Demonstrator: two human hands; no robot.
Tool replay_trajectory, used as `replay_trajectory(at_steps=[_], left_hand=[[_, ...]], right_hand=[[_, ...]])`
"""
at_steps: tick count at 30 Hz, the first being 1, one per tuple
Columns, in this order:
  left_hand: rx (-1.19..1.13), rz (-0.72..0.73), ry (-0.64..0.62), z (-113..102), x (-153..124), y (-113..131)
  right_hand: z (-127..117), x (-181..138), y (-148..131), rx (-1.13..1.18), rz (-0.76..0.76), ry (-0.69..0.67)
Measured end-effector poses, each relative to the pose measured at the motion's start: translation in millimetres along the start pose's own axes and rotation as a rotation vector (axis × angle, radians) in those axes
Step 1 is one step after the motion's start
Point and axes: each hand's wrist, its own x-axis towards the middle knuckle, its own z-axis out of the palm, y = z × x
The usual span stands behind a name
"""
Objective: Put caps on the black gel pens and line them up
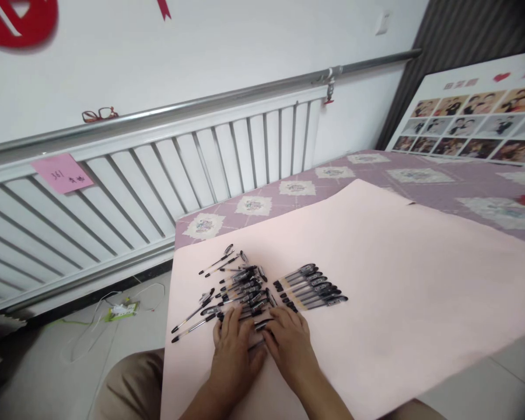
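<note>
Curling over the near edge of a loose pen pile (245, 286): left hand (233, 343), fingers slightly parted; whether they pinch anything, cannot tell. Right hand (291, 341), fingers bent, thumb tucked in, at a dark pen (262, 324) lying between the hands; grip not discernible. Right of the pile: slanted pen row (310, 287), side by side. Beneath: pale pink sheet (420, 262), over purple patterned tablecloth (365, 166). Beyond: white radiator (240, 149), bearing pink note (63, 173); far right, photo board (476, 125).
</note>
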Motion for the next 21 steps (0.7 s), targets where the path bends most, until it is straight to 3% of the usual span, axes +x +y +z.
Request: replay_trajectory(at_steps=[4, 21], left_hand=[[0.014, 0.000, 0.009, 1.6, -0.3, -0.9], [-0.023, -0.009, -0.041, -5.0, 1.1, 2.2]], right_hand=[[0.1, 0.8, -0.2, -0.003, 0.051, -0.010], [-1.1, 0.2, -1.1, -0.012, 0.008, -0.018]])
